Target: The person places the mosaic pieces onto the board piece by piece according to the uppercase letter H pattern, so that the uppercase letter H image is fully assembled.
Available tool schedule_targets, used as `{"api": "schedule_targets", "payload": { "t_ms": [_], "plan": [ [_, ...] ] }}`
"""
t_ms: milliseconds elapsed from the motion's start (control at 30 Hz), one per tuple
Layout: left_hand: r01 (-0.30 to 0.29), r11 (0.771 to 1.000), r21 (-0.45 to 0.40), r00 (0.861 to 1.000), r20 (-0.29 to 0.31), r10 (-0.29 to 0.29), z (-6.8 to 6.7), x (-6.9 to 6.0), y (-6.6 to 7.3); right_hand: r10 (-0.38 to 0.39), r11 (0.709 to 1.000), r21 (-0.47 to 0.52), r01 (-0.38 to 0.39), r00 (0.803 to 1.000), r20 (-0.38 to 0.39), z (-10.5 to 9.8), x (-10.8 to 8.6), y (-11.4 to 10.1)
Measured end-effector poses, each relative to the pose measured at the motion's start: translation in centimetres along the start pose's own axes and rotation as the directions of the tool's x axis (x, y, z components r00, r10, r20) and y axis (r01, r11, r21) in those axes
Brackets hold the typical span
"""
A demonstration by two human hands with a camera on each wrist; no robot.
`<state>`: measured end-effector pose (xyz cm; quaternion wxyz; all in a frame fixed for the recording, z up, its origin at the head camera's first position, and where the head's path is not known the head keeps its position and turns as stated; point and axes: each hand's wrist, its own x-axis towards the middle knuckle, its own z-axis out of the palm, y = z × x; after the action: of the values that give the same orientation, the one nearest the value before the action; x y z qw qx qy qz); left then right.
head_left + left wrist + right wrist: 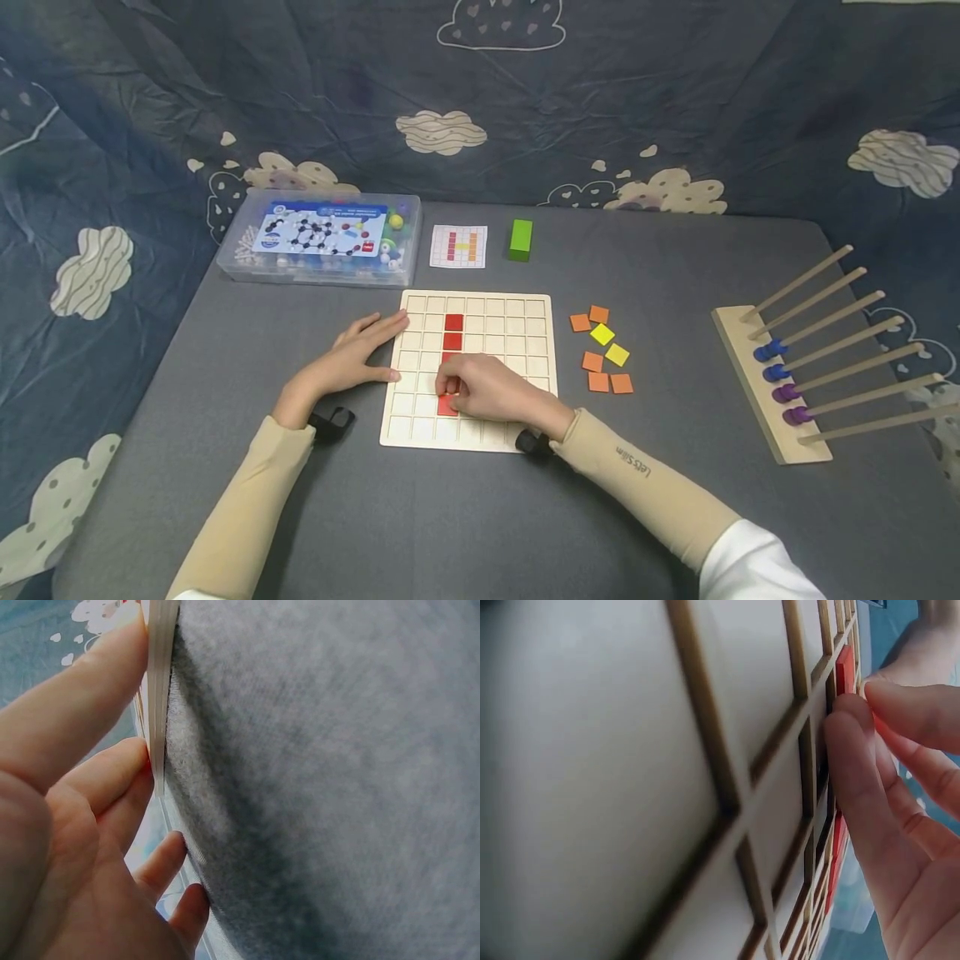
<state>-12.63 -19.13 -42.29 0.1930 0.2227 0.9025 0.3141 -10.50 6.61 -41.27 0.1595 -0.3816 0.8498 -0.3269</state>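
Note:
On the pale wooden grid board [495, 433], red square tiles [453, 322] lie in one column. The right hand [491, 389] is over the lower part of that column, its fingertips touching the lowest visible red tile [447, 405]. In the right wrist view, the thumb and fingers of the right hand [900, 787] meet at the board beside a red tile [844, 671]; the contact itself is partly hidden. The left hand [343, 364] rests with spread fingers against the board's left edge. Its fingertips touch the board's side [157, 697] in the left wrist view.
Orange tiles [581, 322] and yellow tiles [602, 334] lie right of the board. Behind it are a pattern card [458, 247], a green block [521, 240] and a clear plastic case [318, 271]. A wooden peg rack [772, 392] with blue and purple beads stands at the right.

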Motion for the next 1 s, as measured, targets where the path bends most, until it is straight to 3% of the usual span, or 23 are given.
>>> {"api": "schedule_targets", "payload": {
  "t_ms": [100,200,367,567,833,1000],
  "plan": [
    [0.010,1.000,0.001,1.000,0.002,-0.010,0.1,0.0,-0.2,0.028,0.995,0.095,-0.028,1.000,0.000,-0.5,-0.3,0.5],
    [0.011,1.000,0.007,1.000,0.005,-0.011,0.1,0.0,-0.2,0.066,0.971,0.231,-0.065,0.998,0.005,-1.4,-0.9,1.4],
    [0.002,1.000,0.011,1.000,0.008,-0.002,0.2,0.0,-0.3,0.121,0.891,0.440,-0.111,0.993,0.004,-3.3,-2.7,3.7],
    [-0.014,1.000,0.024,1.000,0.007,0.014,0.2,0.1,-0.4,0.243,0.808,0.562,-0.176,0.969,-0.045,-6.1,-5.9,6.6],
    [-0.013,1.000,0.019,1.000,0.004,0.012,0.2,0.0,-0.4,0.334,0.817,0.543,-0.193,0.927,-0.173,-8.9,-10.2,10.5],
    [-0.013,1.000,0.018,1.000,0.004,0.012,0.1,0.0,-0.2,0.392,0.818,0.528,-0.227,0.892,-0.225,-10.2,-12.8,11.5]
  ]
}}
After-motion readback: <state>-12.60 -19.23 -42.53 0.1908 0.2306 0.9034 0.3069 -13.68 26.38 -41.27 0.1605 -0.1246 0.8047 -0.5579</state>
